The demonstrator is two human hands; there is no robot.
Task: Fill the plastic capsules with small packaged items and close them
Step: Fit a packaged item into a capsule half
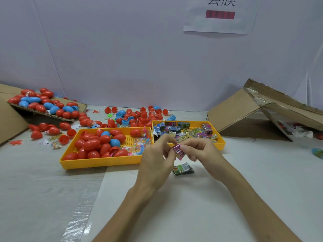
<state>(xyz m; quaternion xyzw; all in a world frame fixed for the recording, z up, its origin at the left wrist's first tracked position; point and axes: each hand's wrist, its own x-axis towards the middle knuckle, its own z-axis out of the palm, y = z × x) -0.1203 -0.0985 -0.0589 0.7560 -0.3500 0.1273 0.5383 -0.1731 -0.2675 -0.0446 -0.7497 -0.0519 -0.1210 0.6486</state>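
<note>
Pinching a pink packet (179, 151) between curled fingers of left hand (155, 159) and right hand (201, 151) above the tabletop's (262, 172) middle, before the right tray (221, 145), capsules (91, 144) heaped in the left tray (97, 163).

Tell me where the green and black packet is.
In the head view, the green and black packet lies on the table, just below the pink packet that the left hand and right hand pinch, in front of the right yellow tray.
</note>
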